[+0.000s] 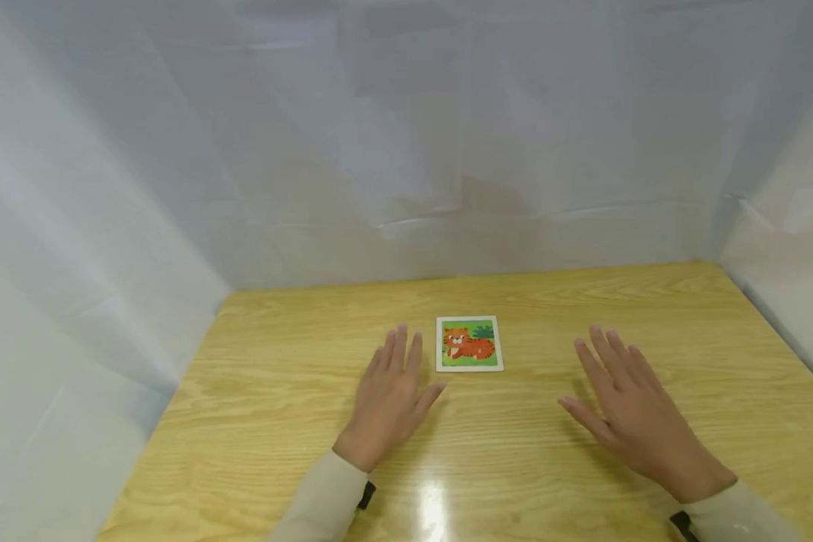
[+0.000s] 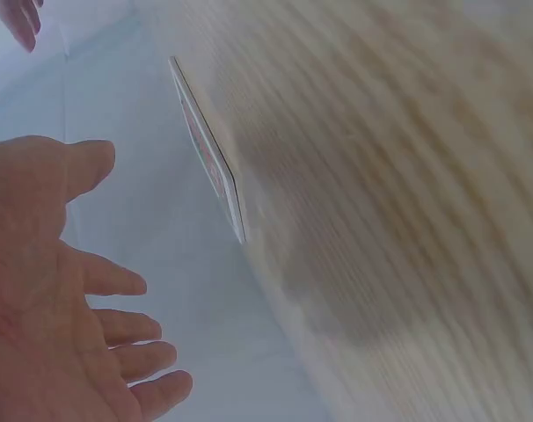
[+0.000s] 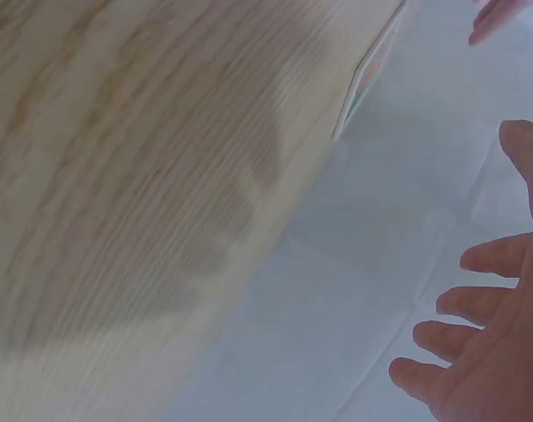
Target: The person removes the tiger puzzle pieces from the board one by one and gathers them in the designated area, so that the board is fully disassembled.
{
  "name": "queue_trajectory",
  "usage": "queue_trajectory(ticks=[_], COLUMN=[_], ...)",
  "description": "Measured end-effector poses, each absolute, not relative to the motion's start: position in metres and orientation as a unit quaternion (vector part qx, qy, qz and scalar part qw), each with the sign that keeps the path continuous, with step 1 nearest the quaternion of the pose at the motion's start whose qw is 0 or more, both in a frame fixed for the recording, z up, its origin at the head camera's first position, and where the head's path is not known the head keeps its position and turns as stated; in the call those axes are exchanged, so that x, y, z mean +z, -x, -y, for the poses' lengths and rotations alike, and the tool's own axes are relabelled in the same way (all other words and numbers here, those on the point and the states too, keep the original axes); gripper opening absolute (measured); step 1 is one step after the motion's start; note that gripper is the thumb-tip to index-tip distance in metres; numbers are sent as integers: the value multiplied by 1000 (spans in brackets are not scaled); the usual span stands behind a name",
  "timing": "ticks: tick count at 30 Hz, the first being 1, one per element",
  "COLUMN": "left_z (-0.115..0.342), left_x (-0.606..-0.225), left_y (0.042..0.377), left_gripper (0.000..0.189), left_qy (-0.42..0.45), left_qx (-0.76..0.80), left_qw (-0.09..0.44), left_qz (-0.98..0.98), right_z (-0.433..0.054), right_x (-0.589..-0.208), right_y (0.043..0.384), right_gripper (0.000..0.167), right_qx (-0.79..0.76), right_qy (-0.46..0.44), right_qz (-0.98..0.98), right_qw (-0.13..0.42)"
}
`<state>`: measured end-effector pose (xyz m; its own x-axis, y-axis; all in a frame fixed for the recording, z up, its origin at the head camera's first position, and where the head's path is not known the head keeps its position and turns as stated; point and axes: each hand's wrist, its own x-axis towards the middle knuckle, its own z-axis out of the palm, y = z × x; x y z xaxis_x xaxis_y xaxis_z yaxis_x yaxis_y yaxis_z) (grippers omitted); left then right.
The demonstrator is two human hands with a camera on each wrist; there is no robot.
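A square picture puzzle (image 1: 470, 344) with a white border lies flat on the wooden table (image 1: 244, 406); it shows an orange striped tiger on green with a dark green plant. Just left of it and nearer the body, my left hand (image 1: 388, 403) hovers palm down with fingers extended, its thumb pointing toward the puzzle's near edge. My right hand (image 1: 637, 414) is farther off on the right, fingers spread and holding nothing. In the left wrist view the puzzle (image 2: 209, 154) appears edge-on beyond the thumb. The right wrist view catches only part of it near the top.
Pale sheeting (image 1: 406, 150) hangs behind the table's far edge, with more on the left (image 1: 61, 301) and right sides. Both wrists wear dark straps below light sleeves (image 1: 325, 497). A bright reflection lies on the tabletop between the arms.
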<state>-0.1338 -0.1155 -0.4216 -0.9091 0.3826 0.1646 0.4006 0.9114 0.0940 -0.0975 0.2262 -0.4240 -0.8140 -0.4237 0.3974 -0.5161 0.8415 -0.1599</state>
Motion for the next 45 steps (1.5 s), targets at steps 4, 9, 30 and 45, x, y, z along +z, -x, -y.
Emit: queue_trajectory(ticks=[4, 9, 30, 45], left_z=[107, 94, 72, 74], left_x=[-422, -423, -433, -434], left_y=[143, 153, 159, 142], left_gripper=[75, 71, 64, 61], left_qy=[206, 216, 242, 264], left_qx=[-85, -85, -64, -42], left_qw=[55, 32, -87, -83], left_qz=[973, 972, 964, 960], right_z=[-221, -215, -176, -167], right_x=[-424, -425, -426, -430], right_y=[99, 101, 124, 135], right_gripper=[78, 77, 66, 64], right_qx=[134, 153, 182, 181], right_qy=[-258, -273, -343, -353], right_qz=[941, 936, 910, 909], right_qw=[171, 163, 147, 126])
